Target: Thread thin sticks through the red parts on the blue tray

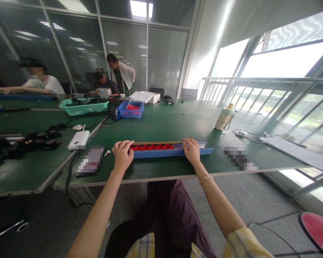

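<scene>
A long blue channel [161,154] lies crosswise near the table's front edge. Inside its left and middle part sits a row of red parts [149,147] with dark round openings. A thin light strip [161,142] runs along the far side of the row. My left hand [123,153] grips the channel's left end, fingers over the far side and thumb at the near side. Toward the right end, my right hand [191,150] holds the channel in the same manner, just past the last red part. My palms hide what lies beneath them.
Left of the channel are a pixelated phone [90,160], a white earbud [107,153] and a white power bank [79,139]. A bottle [224,117] stands to the right. Green [83,107] and blue [130,110] baskets sit farther back. Several people [47,84] are across the tables.
</scene>
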A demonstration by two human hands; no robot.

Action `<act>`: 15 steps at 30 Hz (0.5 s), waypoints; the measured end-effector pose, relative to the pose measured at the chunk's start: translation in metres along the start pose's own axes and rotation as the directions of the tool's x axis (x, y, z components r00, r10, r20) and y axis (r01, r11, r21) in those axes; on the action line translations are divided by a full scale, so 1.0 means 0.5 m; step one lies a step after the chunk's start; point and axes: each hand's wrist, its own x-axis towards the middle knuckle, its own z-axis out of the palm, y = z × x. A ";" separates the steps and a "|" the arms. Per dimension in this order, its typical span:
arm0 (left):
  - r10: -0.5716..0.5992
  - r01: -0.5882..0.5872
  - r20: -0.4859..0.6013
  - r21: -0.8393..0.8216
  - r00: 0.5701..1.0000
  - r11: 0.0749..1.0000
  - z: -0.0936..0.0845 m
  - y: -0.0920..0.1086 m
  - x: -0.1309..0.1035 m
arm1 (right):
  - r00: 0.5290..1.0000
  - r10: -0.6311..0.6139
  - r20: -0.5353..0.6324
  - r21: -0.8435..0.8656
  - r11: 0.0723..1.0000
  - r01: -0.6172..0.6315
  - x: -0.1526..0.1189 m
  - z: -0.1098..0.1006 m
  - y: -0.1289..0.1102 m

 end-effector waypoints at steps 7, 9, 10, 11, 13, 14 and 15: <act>0.005 -0.005 -0.008 0.014 1.000 1.000 0.001 0.000 0.000 | 0.998 0.028 0.062 -0.129 0.991 -0.020 0.000 -0.001 -0.007; 0.002 -0.002 -0.008 0.019 1.000 1.000 0.002 0.000 0.000 | 0.997 0.028 0.065 -0.155 0.988 -0.018 -0.001 -0.001 -0.010; 0.001 -0.001 -0.009 0.021 1.000 1.000 0.002 0.000 0.000 | 0.998 0.025 0.066 -0.163 0.986 -0.014 -0.001 -0.001 -0.010; 0.002 -0.002 -0.011 0.022 1.000 1.000 0.002 -0.001 0.000 | 0.997 0.022 0.068 -0.167 0.986 -0.010 -0.001 0.000 -0.011; 0.005 -0.005 -0.012 0.023 1.000 1.000 0.002 -0.001 0.000 | 0.998 0.017 0.065 -0.165 0.986 -0.006 -0.002 0.001 -0.011; 0.005 -0.005 -0.011 0.021 1.000 1.000 0.002 -0.001 0.000 | 0.998 0.019 0.057 -0.158 0.987 -0.010 -0.002 0.001 -0.011; 0.004 -0.004 -0.009 0.020 1.000 1.000 0.002 -0.002 0.000 | 0.999 0.023 0.048 -0.148 0.989 -0.015 -0.002 0.002 -0.010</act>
